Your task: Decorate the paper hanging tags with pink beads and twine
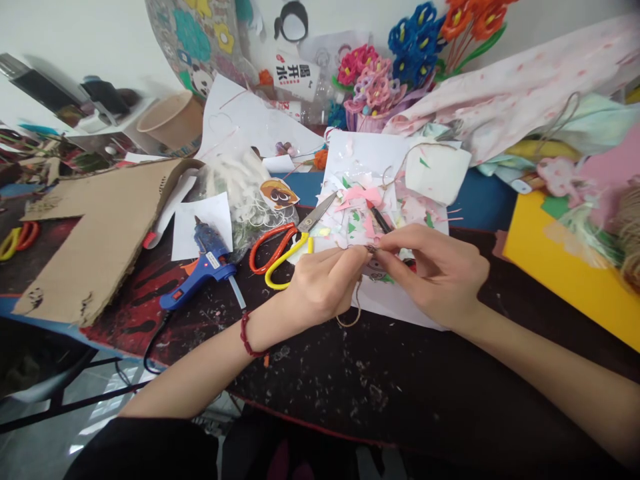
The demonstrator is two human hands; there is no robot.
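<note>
Twine (356, 308) is pinched between left hand (320, 287) and right hand (440, 277) fingertips.

Blue glue gun (203, 270), red-and-yellow scissors (280, 250), yellow card (570, 277)

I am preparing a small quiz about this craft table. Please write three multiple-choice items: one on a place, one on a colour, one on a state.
1. Where is the glue gun?
A. left of the scissors
B. on the yellow sheet
C. in the cup

2. What colour is the bracelet on the left hand?
A. green
B. red
C. white

3. How do both hands meet the twine?
A. lie flat
B. pinch it
C. stay apart

Answers: 1 A, it lies left of the handles. 2 B, red beads circle the wrist. 3 B, the right hand and left pinch it.
</note>
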